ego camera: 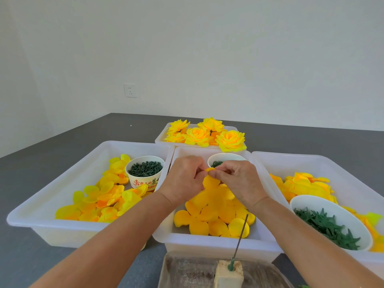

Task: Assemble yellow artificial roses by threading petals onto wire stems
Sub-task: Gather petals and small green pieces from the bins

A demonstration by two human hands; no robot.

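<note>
Both hands meet above the middle white tray [209, 241]. My left hand [184, 179] and my right hand [239, 179] pinch the same yellow petal piece [210, 179] between fingertips, and it hangs down between them. Loose deep-yellow petals [216, 217] fill the tray below. A thin wire stem [241, 235] stands upright and bare in a pale block [228, 274] at the near edge.
The left tray [52, 196] holds yellow petals and a paper cup of dark green pieces [144, 169]. The right tray [324, 163] has petals and a bowl of green leaf pieces [327, 225]. Finished yellow roses [204, 133] lie in the far tray. Another cup [224, 160] sits behind my hands.
</note>
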